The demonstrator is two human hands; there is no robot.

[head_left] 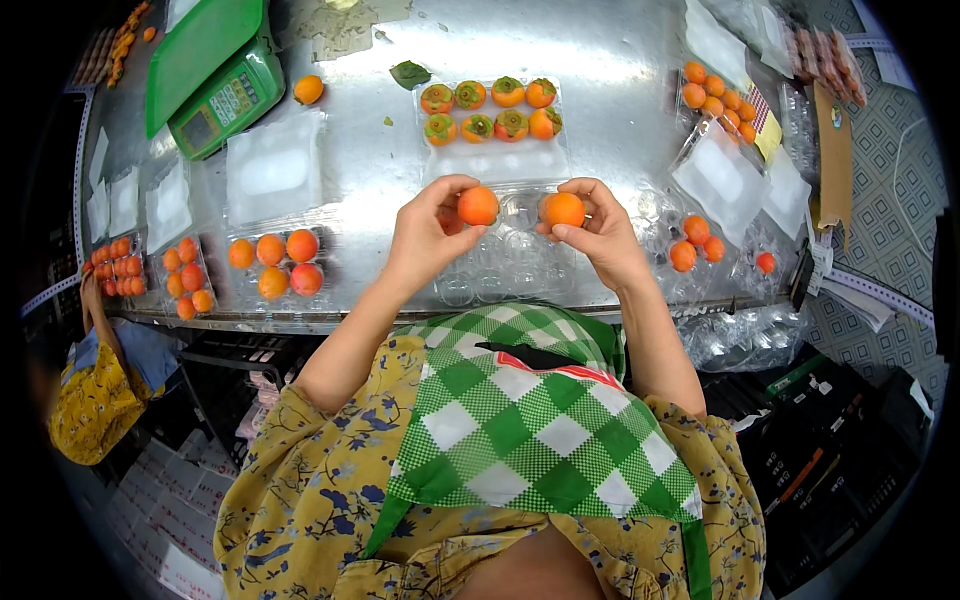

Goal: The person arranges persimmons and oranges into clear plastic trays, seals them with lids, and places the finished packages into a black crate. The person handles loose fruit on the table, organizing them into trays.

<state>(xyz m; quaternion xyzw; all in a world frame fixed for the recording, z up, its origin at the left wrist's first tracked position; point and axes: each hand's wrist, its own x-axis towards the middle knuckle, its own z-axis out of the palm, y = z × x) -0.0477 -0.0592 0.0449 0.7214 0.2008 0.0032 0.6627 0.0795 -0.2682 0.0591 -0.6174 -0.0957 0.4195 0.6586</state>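
Over a clear plastic tray (500, 265) with round hollows, each of my hands grips one orange persimmon. My left hand (425, 228) has its fingers wrapped round a persimmon (478, 206). Between the thumb and fingers of my right hand (607, 232) sits another persimmon (565, 209). Just beyond the hands, several persimmons (511, 125) stand in two rows, green leafy tops up, in the lid-side tray with a white foam liner (495, 162). The hollows of the clear tray show no fruit in them.
At left are a green scale (225, 105), a lone persimmon (308, 90), a foam sheet (272, 170) and a part-filled tray of persimmons (272, 283). More trays of persimmons (715, 100) lie at right. A co-worker's arm (95, 310) reaches in at far left.
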